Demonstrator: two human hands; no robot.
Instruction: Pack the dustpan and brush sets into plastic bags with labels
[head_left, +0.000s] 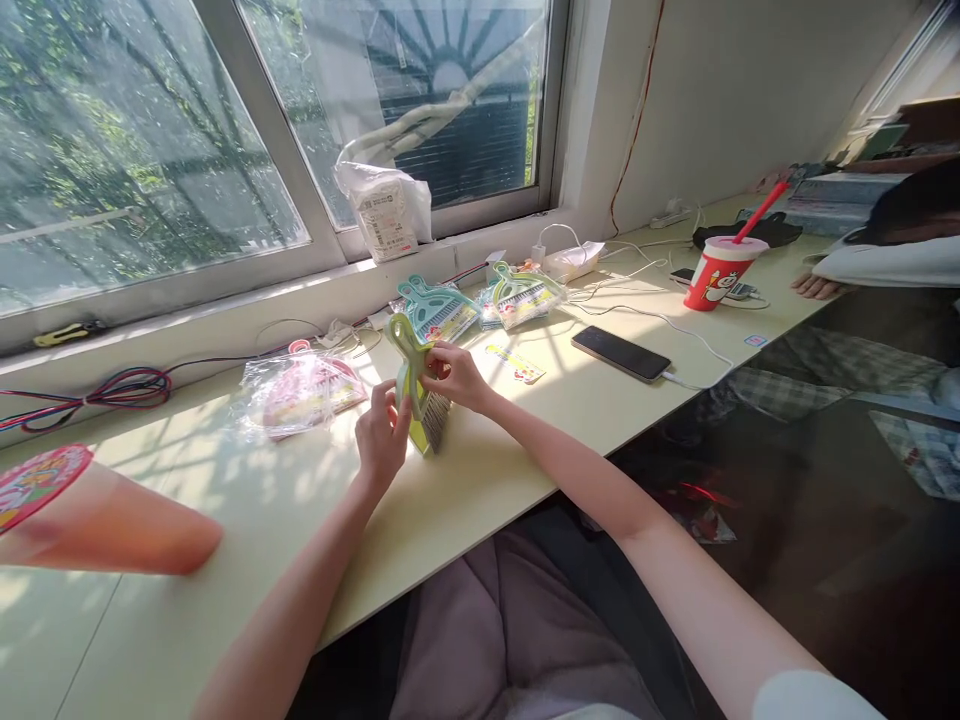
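Observation:
A small yellow-green dustpan and brush set (409, 345) stands on edge on the table, its grey bristles pointing down to the right. My left hand (381, 435) is closed on its near left side, thumb pressed against the dustpan. My right hand (459, 376) pinches the set from the right, around the brush; the fingertips are partly hidden. Just beyond lie a teal brush set (435, 308) and packed green sets (521, 296). A pink set in clear plastic (311, 390) lies to the left. Right of my hands is a printed yellow card (516, 364).
A tall orange drink cup (127, 515) is at the near left. A black phone (621, 354) on a cable and a red cup with a straw (721, 275) are to the right. Wires (105, 390) run below the window. Another person's hand (817, 286) rests at the far right.

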